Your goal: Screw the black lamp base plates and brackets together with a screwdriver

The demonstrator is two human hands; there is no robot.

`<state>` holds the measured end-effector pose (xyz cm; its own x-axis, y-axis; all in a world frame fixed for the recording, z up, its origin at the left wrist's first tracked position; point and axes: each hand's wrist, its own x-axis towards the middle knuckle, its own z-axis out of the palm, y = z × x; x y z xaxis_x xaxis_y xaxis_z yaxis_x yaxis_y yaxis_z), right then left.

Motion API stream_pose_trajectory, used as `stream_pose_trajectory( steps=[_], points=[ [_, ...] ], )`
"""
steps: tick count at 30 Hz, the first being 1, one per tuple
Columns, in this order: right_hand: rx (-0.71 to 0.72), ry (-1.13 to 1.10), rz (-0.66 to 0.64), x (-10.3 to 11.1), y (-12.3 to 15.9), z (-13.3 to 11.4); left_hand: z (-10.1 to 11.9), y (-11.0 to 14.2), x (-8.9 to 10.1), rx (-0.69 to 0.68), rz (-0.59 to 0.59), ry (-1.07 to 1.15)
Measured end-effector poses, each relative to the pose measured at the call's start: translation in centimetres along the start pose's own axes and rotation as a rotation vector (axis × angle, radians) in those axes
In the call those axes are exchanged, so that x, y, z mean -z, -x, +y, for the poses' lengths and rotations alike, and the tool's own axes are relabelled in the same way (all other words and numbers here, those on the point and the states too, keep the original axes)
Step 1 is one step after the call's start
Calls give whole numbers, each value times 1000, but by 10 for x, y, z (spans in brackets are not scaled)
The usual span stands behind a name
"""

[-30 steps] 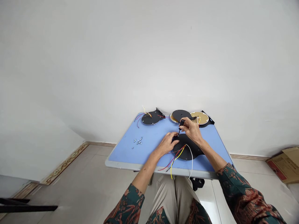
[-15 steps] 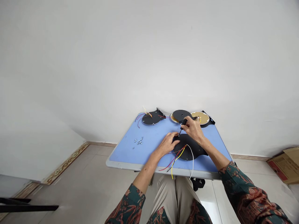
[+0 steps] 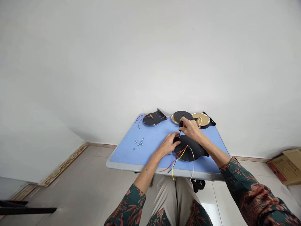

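A round black plate (image 3: 195,146) with a narrowing end at the right lies near the front of the blue table. Yellow, red, black and white wires (image 3: 180,154) come out of its middle and hang over the front edge. My left hand (image 3: 168,142) grips the plate's left rim, with thumb and fingers on the edge. My right hand (image 3: 191,127) is closed around a black-handled screwdriver (image 3: 180,124). The screwdriver stands nearly upright, its tip at a small screw (image 3: 179,136) near the plate's upper left rim.
Several small screws (image 3: 140,142) lie loose on the blue table (image 3: 127,153) at left. Along the back are a wired black plate (image 3: 151,120), a black disc (image 3: 181,115) on a tan one, and a tan disc (image 3: 204,118). A cardboard box (image 3: 285,166) stands on the floor at right.
The screwdriver has swung from a slant to nearly upright, its tip staying by the rim. My right hand has shifted slightly left. My left hand stays on the rim.
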<state>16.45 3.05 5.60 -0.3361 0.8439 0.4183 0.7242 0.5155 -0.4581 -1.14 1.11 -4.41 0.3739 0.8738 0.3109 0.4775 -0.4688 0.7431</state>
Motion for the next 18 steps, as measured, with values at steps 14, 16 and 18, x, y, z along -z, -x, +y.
stream_pose_trajectory(
  steps=[14, 16, 18],
  points=[
    [19, -16, 35, -6, 6, 8, 32, -25, -39, 207, 300, -77],
    [54, -25, 70, -9, 8, 9, 31, -24, -41, 185, 288, -72],
    [70, -24, 117, -12, 9, 10, 29, -24, -40, 159, 266, -75]
  ],
)
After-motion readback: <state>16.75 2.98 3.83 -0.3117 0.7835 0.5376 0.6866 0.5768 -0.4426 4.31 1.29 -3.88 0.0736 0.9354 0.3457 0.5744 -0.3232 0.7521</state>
